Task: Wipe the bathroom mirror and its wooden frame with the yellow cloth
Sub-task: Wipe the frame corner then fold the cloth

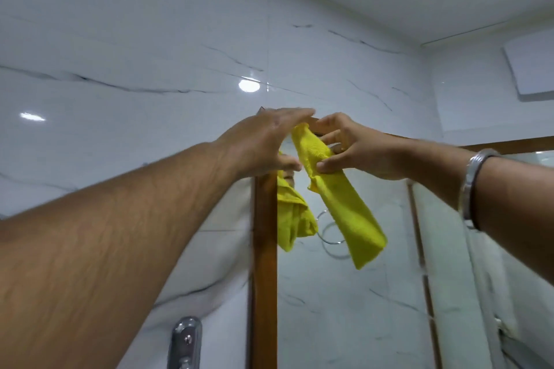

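- The yellow cloth (338,198) hangs as a folded strip in front of the top left corner of the mirror (344,293), its upper end tucked up against the corner of the wooden frame (265,249).
- The right hand (359,150) pinches the cloth a little below its top end, thumb on the lower side and fingers (329,138) curled over the upper side, closed on the fabric.
- Below that pinch, most of the cloth dangles free and slants down to the right, away from the frame's upright side.
- The left hand (263,141) lies flat, fingers stretched together over the top end of the cloth just above the pinch, with its thumb reaching under toward the right thumb; whether it actually grips the cloth cannot be told.
- Left of the pinch, a second yellow shape in the glass is the cloth's reflection, beside the frame's upright side.
- The frame's top rail runs rightward behind the right hand.
- A metal bangle (473,186) sits on the right wrist, well back from the pinch.
- White marble-patterned wall tiles (135,54) surround the mirror above and to the left.
- Far below the hands, a chrome fitting (186,341) is fixed to the wall left of the frame.
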`<state>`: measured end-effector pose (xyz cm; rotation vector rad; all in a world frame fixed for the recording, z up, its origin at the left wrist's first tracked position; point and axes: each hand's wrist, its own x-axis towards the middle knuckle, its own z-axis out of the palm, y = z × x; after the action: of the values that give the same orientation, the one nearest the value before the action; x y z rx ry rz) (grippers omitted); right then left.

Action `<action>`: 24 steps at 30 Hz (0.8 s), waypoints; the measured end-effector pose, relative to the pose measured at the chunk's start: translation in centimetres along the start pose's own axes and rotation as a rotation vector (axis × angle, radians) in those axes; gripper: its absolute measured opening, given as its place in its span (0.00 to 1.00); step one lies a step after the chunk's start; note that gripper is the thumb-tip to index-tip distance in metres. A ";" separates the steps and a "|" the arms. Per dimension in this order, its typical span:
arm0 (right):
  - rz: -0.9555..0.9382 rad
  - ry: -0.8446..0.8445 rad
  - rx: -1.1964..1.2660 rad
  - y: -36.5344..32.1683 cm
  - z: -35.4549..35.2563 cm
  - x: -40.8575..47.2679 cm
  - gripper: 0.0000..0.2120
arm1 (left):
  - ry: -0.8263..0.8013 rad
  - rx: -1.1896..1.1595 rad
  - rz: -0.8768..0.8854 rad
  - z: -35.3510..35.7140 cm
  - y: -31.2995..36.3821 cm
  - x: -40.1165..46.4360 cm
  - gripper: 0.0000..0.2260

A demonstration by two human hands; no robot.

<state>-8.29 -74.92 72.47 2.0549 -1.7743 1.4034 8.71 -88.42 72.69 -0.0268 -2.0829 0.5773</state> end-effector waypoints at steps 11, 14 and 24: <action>0.449 0.350 0.049 -1.1 -6.1 -19.8 0.16 | -0.091 -0.761 0.115 4.8 16.4 6.8 0.12; 0.657 0.559 -0.252 -2.7 -7.0 -28.2 0.21 | -0.044 -0.889 0.162 3.4 23.8 8.4 0.13; 0.953 0.818 -0.685 -17.2 -11.6 -57.6 0.08 | -0.215 -1.347 0.453 -5.3 49.4 11.4 0.12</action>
<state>4.64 -19.89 48.99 0.1845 -2.3272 1.1777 -3.37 -39.68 63.79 -1.2527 -2.3000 -0.6893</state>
